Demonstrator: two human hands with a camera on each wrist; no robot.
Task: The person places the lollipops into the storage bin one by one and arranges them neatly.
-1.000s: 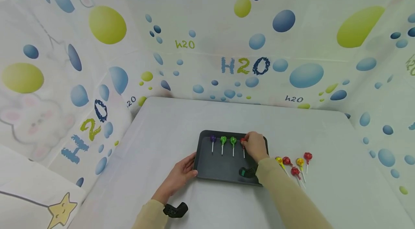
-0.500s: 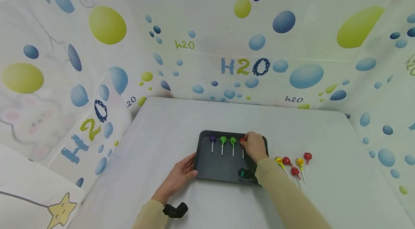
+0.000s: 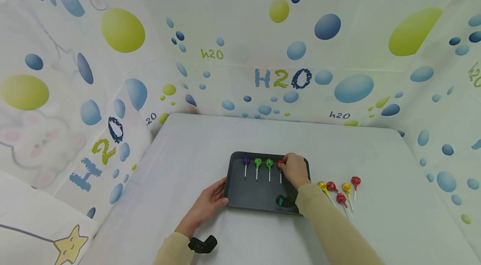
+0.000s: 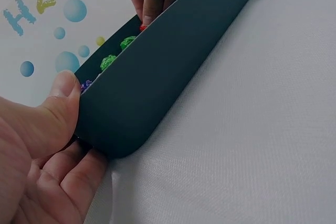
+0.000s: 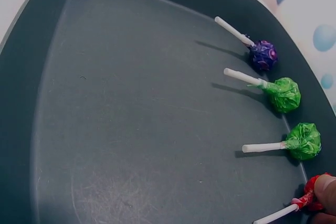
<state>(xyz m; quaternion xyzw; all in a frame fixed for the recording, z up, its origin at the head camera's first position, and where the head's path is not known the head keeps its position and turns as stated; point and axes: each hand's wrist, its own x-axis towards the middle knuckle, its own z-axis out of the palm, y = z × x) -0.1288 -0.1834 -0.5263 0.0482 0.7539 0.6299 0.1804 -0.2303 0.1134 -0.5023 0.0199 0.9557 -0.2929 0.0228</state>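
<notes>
A dark grey tray (image 3: 255,196) lies on the white table. My left hand (image 3: 207,202) grips its left edge; in the left wrist view the thumb (image 4: 64,90) lies on the rim and the fingers go under the corner. Along the tray's far side a purple lollipop (image 5: 262,55) and two green lollipops, one (image 5: 284,95) beside the other (image 5: 303,141), lie in a row with sticks toward me. At the row's right end my right hand (image 3: 294,169) pinches a red lollipop (image 5: 310,195) by its wrapped head, partly hidden by the fingers.
Right of the tray lie several loose lollipops: a yellow one (image 3: 322,186), another yellow one (image 3: 347,188) and red ones, one (image 3: 355,180) farthest right. My right forearm passes over the tray's right edge. A printed cloth (image 3: 240,69) stands behind the table.
The red lollipop has shifted very slightly left in the tray with my right hand still on it. The left hand keeps its grip on the tray.
</notes>
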